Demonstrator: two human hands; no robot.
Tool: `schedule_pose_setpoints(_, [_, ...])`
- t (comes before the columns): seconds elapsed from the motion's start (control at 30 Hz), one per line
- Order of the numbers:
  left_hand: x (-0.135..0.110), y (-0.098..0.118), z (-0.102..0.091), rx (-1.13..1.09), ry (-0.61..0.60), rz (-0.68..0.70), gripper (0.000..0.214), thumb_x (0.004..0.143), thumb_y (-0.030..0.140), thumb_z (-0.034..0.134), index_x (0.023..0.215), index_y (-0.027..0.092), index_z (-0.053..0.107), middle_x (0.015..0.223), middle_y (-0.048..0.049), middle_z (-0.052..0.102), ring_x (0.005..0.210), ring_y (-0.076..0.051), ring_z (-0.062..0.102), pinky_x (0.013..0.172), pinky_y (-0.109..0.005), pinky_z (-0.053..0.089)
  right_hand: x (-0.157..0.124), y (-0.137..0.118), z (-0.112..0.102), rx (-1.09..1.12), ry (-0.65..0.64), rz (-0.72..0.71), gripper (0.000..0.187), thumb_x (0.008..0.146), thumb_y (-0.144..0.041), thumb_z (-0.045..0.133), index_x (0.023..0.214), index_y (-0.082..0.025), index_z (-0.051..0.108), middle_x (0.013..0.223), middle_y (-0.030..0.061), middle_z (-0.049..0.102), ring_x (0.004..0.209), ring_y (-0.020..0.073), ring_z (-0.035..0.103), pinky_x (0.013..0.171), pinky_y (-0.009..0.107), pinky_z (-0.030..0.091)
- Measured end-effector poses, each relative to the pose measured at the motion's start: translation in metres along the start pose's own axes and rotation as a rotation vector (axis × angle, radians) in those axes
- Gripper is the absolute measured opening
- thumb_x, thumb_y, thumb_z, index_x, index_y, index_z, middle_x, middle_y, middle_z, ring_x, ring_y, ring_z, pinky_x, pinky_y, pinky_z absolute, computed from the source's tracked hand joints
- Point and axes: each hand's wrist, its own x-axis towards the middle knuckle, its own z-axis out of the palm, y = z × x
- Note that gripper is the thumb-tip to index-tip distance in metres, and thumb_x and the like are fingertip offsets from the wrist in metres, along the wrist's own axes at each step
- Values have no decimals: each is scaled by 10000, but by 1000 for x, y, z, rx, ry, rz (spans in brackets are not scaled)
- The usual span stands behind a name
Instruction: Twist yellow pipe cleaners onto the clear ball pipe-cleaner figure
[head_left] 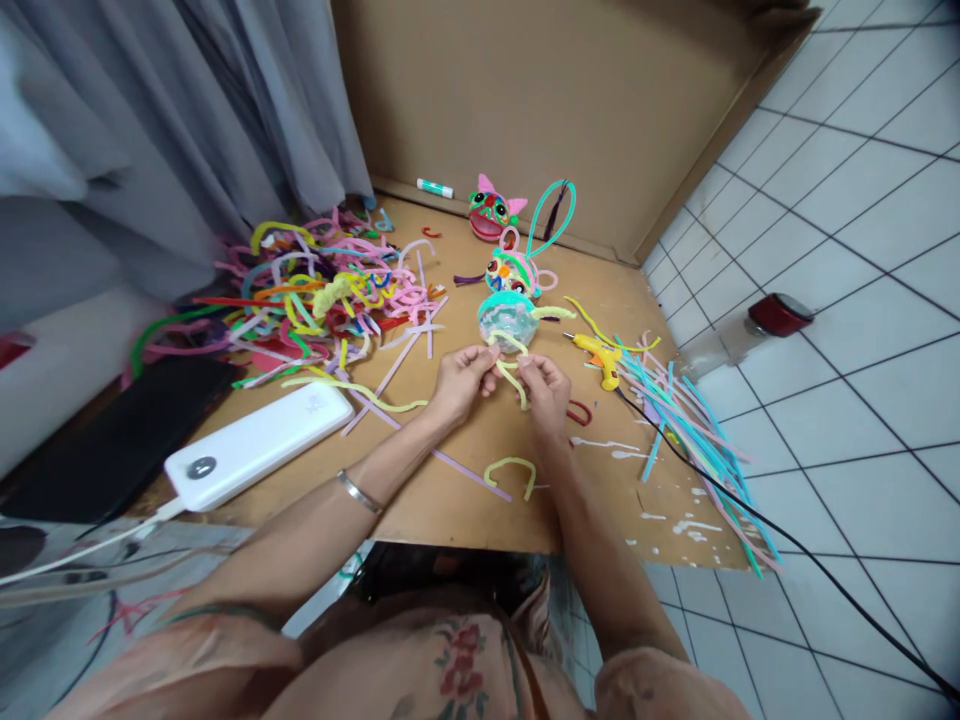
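Between my two hands is a bent pale yellow pipe cleaner (513, 384). My left hand (466, 382) pinches it from one side, thumb against the fingers. Opposite, my right hand (545, 388) closes on the same pipe cleaner. Just beyond the fingertips sits a clear, rounded plastic piece with a teal fuzzy rim (508, 318); whether the hands touch it I cannot tell. A curved yellow pipe cleaner piece (511, 463) lies on the table near my right wrist. Beside that hand rests a dark red bent pipe cleaner (580, 411).
A yellow glue gun (606, 360) with a trailing black cord lies right, beside bundled pipe cleaners (697, 435). Two decorated faces, one pink-eared (491, 212), stand behind. Left are a tangled pipe cleaner heap (315, 290), a white power bank (259, 445) and a black flat object (112, 435).
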Motion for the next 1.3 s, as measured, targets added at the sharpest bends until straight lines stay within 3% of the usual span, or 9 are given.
schedule_pose_setpoints(0.17, [1,2,-1,1,-3,-10,410,623,529,745,628,141,615,483,26,544,338,-41,405,352,-184,293,-6,-1,4,-77,25,-70,338,664,-495,671,699,-166,601,574,-30,591,479,66,412,460,201,349])
schedule_pose_setpoints(0.3, [-1,0,-1,63,-15,-1,430,669,565,715,665,150,601,433,40,504,337,-53,413,358,-182,291,-6,0,3,-113,43,-92,338,664,-498,663,637,-174,570,483,-61,496,455,61,367,450,199,311])
schedule_pose_setpoints(0.5, [4,-4,-8,147,31,123,440,735,586,657,733,147,643,502,22,561,372,-54,422,382,-183,314,-7,-1,2,-122,-14,-68,277,681,-440,634,632,-187,532,523,-61,489,466,65,380,455,204,315])
schedule_pose_setpoints(0.83, [8,5,-5,-34,150,116,349,744,452,695,617,148,584,526,18,572,377,-36,355,378,-189,286,-17,-1,8,-76,-29,-79,245,694,-409,635,650,-184,547,483,-76,449,443,62,358,446,207,269])
schedule_pose_setpoints(1.3, [5,10,0,-50,207,150,391,735,476,705,587,140,570,492,39,517,384,-33,340,393,-183,271,-19,-2,10,-62,-72,-62,268,684,-427,642,659,-175,554,473,-80,460,430,51,371,447,202,284])
